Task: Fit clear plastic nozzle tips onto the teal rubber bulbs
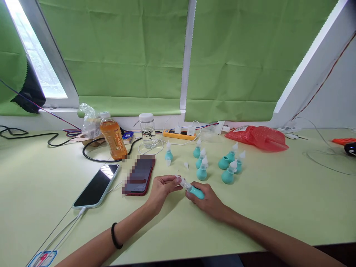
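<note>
My right hand (207, 200) is closed around the teal bulb of a nasal aspirator (197, 191), which tilts up to the left. At its other end, the fingers of my left hand (164, 189) pinch the clear tip. Beyond my hands stand several more teal aspirators (201, 172) with clear nozzles, in two loose groups. Among the right group, one teal bulb (223, 162) has an open top with no nozzle. Another aspirator (168, 152) stands apart on the left, with a small clear cap (168, 161) before it. A small white piece (186, 165) lies between.
Left of my hands lie two phones, one in a red case (139, 176) and one (96, 186) with a charging cable. Behind stand an orange drink bottle (112, 135), a clear jar (148, 129), a power strip (179, 135) and a red plastic bag (257, 137).
</note>
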Tool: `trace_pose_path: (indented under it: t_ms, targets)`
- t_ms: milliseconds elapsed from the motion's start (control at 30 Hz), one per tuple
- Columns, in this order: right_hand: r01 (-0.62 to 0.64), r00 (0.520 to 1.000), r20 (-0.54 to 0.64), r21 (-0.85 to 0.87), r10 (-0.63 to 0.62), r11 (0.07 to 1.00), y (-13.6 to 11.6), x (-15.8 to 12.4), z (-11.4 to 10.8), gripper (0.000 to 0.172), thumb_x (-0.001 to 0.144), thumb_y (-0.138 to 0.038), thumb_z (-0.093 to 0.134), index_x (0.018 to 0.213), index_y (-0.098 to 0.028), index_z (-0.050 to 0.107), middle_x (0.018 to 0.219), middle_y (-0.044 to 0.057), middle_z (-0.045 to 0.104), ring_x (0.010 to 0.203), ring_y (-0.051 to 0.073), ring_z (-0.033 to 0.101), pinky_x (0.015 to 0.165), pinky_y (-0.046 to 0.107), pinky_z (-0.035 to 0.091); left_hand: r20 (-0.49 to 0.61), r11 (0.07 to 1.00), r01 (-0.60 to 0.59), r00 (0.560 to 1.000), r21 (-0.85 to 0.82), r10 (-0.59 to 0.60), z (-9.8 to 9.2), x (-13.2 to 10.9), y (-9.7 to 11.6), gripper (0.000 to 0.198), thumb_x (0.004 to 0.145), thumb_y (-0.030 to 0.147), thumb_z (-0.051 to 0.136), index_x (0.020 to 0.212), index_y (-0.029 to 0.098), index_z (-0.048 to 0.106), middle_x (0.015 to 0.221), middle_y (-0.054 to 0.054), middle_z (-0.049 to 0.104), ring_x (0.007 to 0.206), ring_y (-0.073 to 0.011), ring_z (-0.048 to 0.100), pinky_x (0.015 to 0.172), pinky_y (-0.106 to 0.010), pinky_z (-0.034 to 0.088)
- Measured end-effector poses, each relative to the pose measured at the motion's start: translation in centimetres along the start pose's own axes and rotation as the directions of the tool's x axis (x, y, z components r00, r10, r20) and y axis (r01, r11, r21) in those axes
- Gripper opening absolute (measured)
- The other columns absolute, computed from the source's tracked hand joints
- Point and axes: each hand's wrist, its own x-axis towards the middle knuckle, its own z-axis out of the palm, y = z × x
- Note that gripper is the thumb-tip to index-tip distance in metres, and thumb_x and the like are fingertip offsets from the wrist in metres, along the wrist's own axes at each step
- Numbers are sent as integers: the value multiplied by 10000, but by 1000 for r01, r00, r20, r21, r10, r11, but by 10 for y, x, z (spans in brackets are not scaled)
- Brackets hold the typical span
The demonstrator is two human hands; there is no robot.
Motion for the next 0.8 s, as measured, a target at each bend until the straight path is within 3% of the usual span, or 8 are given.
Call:
trace_pose_path:
  t_ms: [133,267,400,533,800]
  targets:
    - [-125,991,78,215,110,969,3,1,2,276,724,-437,502,670,-172,445,488,-59,409,376,50,344,360,180,276,11,998,31,999,-48,-31,1,1,-1,201,599,270,687,705,100,667,795,-83,653,778,-178,579,747,-299,468]
    - [-252,964,184,428,189,868,3,3,4,328,685,-481,532,687,-170,429,469,-61,449,308,46,364,297,164,245,61,990,60,997,-131,-52,1,2,-4,192,630,255,669,738,98,647,824,-86,646,803,-169,576,784,-300,449]
    - [-303,950,234,539,206,786,-1,3,4,326,700,-476,521,706,-155,461,447,-59,470,294,42,380,298,158,249,130,981,53,991,-188,-28,3,0,-5,181,687,262,624,764,99,613,833,-94,646,789,-159,584,798,-309,435]
    - [-348,934,291,600,209,720,-2,3,4,314,713,-460,510,696,-150,465,425,-63,462,278,34,363,289,153,231,125,985,21,992,-170,0,3,-1,-5,180,674,255,636,745,97,588,791,-96,656,795,-184,594,796,-341,436]
    - [-283,959,160,439,236,853,-5,0,4,312,691,-458,526,667,-159,440,436,-66,453,280,38,362,271,147,237,70,998,-19,997,61,15,2,-1,-1,282,641,292,653,813,72,614,758,-99,667,813,-221,598,817,-345,433]
